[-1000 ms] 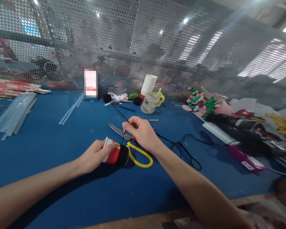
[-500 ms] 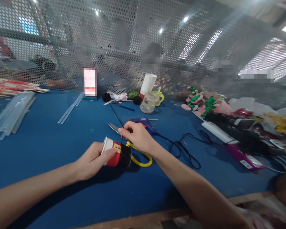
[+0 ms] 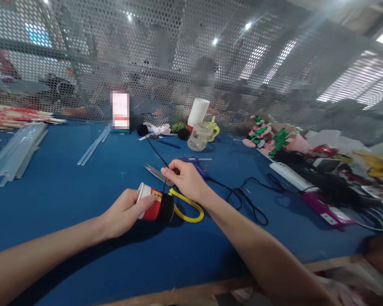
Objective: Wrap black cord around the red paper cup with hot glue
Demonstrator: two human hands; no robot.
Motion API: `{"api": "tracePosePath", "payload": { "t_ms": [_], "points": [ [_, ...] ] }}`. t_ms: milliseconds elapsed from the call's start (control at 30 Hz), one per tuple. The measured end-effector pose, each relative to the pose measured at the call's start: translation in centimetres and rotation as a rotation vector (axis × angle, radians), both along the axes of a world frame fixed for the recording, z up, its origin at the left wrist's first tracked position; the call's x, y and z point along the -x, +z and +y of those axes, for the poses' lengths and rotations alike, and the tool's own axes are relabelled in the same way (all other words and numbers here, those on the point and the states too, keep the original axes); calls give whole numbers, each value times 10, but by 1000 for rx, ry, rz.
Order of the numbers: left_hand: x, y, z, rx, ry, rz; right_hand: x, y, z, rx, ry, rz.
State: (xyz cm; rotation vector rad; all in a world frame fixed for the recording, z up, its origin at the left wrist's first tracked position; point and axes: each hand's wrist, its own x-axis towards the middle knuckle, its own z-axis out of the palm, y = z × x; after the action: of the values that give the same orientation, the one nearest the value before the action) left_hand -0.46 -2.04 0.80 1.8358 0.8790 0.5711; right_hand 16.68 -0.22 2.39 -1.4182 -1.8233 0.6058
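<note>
My left hand point(image 3: 124, 212) is closed around a paper cup point(image 3: 151, 210), which lies tilted on its side with its white rim to the left. The cup has a red band and a yellow label, and black yarn point(image 3: 167, 207) is wound round its base end. Between thumb and fingers, my right hand point(image 3: 185, 178) pinches the strand of that yarn just above the cup. The strand runs back to a black yarn ball point(image 3: 142, 129). Scissors with yellow handles point(image 3: 191, 220) lie behind the cup, partly covered by my right hand. A blue glue gun point(image 3: 198, 165) is beyond it.
Glue sticks point(image 3: 19, 151) and a phone point(image 3: 120, 110) are on the left and back. A clear jar point(image 3: 198, 138) stands before stacked white cups point(image 3: 199, 111). A black cord point(image 3: 242, 197) loops right toward a power strip point(image 3: 327, 212). Mesh point(image 3: 166, 55) bounds the back.
My right hand has shifted slightly right, still pinching the yarn. The cup has turned or moved a little in my left hand, its base end slightly farther left.
</note>
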Motion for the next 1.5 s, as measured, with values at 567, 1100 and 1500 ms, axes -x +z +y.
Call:
{"api": "tracePosePath", "payload": {
  "t_ms": [567, 1100, 1500],
  "points": [
    [4, 5, -4, -417, -103, -77, 9, -9, -3, 146, 160, 40],
    [-2, -2, 25, 341, 520, -441, 3, -26, -22, 339, 157, 1152],
    [-1, -1, 17, 196, 332, -214, 0, -25, -25, 371, 44, 1223]
  ]
}}
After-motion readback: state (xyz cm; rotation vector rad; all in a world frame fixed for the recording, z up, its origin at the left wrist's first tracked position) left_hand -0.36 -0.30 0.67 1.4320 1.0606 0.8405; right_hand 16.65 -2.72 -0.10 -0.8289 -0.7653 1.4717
